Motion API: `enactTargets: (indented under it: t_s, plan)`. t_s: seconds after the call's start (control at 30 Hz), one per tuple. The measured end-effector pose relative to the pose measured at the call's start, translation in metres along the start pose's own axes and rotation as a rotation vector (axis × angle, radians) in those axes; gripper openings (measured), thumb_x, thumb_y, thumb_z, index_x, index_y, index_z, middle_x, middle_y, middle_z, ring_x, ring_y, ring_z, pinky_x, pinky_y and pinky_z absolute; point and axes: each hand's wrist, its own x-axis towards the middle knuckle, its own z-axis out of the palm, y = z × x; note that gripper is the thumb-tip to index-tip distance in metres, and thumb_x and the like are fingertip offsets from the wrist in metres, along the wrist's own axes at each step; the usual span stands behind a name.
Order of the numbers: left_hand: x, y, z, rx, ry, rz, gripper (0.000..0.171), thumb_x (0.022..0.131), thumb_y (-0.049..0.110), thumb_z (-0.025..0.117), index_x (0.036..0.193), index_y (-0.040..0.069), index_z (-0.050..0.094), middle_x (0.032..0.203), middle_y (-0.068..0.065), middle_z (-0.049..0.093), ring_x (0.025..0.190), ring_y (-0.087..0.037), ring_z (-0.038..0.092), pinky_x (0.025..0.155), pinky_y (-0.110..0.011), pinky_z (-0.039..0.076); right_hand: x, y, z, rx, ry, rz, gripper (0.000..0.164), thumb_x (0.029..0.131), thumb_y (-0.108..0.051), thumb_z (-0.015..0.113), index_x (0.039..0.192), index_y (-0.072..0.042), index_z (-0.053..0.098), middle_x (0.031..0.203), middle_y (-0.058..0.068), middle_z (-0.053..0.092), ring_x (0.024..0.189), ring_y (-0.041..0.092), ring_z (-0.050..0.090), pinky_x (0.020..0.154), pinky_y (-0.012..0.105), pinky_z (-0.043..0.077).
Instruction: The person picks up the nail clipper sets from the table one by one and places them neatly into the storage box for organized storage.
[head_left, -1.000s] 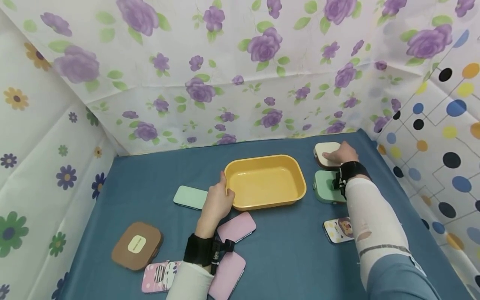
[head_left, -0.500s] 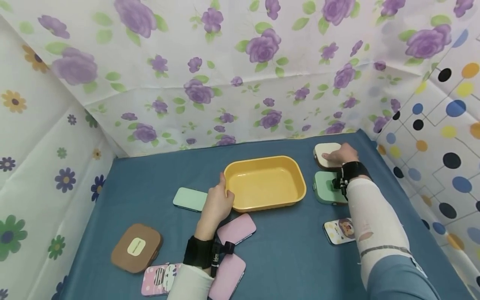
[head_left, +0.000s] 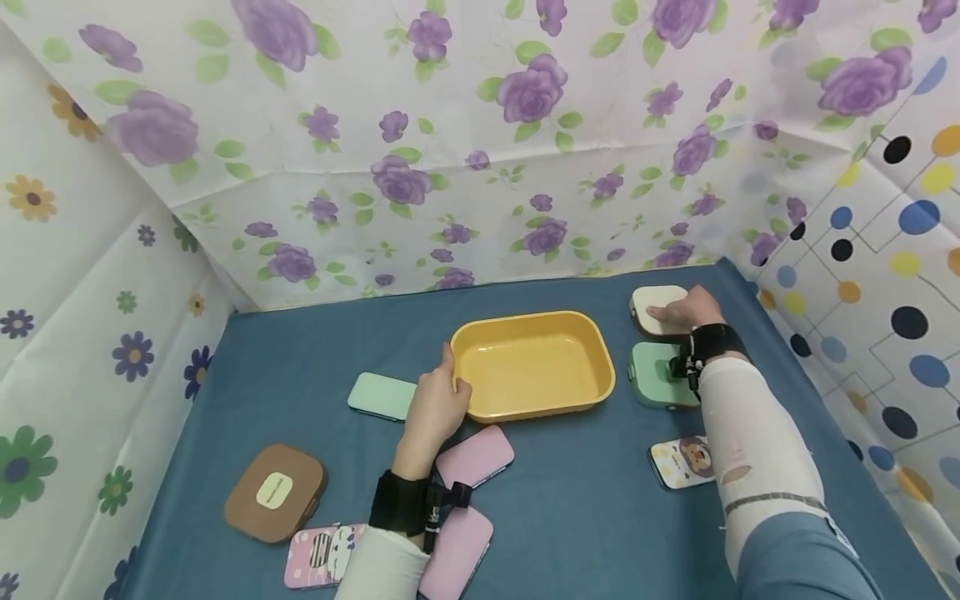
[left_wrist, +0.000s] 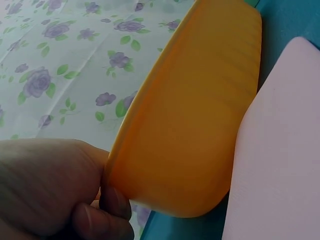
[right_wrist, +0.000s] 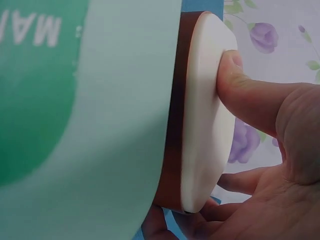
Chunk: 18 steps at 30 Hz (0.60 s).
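Observation:
My left hand (head_left: 437,404) pinches the left rim of a yellow plastic basin (head_left: 532,367), with the thumb near the rim's front corner. In the left wrist view the fingers (left_wrist: 107,222) curl at the edge of the tilted-looking basin (left_wrist: 185,130). My right hand (head_left: 693,308) grips a small square case (head_left: 654,302) with a cream lid and brown base. Seen from the right wrist, the thumb (right_wrist: 232,75) presses on the lid (right_wrist: 210,115) while the other fingers reach around its side. A mint-green square case (head_left: 648,375) sits just in front, under the right wrist.
A flat mint case (head_left: 375,395) lies left of the basin. Two flat pink cases (head_left: 476,454) lie near the left wrist. Further left are a brown square case (head_left: 276,492) and a pink cartoon-printed case (head_left: 311,558). A cartoon-printed case (head_left: 678,465) lies by the right forearm.

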Motion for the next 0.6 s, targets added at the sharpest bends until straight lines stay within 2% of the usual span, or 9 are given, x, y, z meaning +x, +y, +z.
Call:
enactTargets:
  t_s: [0.13,0.27,0.37,0.6]
  plan:
    - [0.000,-0.001,0.001,0.005,0.065,0.016,0.065,0.102,0.009,0.059,0.160,-0.011,0.037,0.056,-0.004,0.048,0.037,-0.014,0.036,0.039,-0.026,0.030,-0.003,0.001,0.000,0.003,-0.004,-0.004,0.112,0.103,-0.050,0.064,0.160,0.020,-0.002,0.159,0.049,0.015,0.148,0.064,0.020,0.119,0.068,0.028]
    - [0.001,-0.005,0.000,-0.038,0.121,0.030,0.059,0.103,0.012,0.060,0.155,-0.010,0.046,0.054,-0.002,0.045,0.039,-0.013,0.032,0.041,-0.027,0.029,-0.002,0.000,0.001,0.003,0.007,0.000,0.114,0.103,-0.052,0.065,0.161,0.019,-0.002,0.160,0.048,0.015,0.149,0.064,0.018,0.120,0.067,0.027]
    - [0.001,-0.007,0.000,-0.070,0.125,0.037,0.054,0.105,0.012,0.059,0.153,-0.010,0.049,0.053,-0.001,0.045,0.039,-0.012,0.032,0.042,-0.027,0.030,-0.001,0.001,0.001,0.007,0.009,0.010,0.114,0.102,-0.052,0.066,0.162,0.019,0.001,0.160,0.048,0.016,0.149,0.064,0.018,0.119,0.068,0.028]
    - [0.002,-0.008,0.002,-0.069,0.097,0.042,0.053,0.107,0.011,0.059,0.152,-0.014,0.047,0.055,-0.001,0.045,0.041,-0.012,0.034,0.043,-0.025,0.031,0.001,0.011,-0.001,0.064,-0.038,0.049,0.120,0.100,-0.063,0.062,0.163,0.017,-0.001,0.163,0.047,0.010,0.151,0.064,0.014,0.121,0.068,0.024]
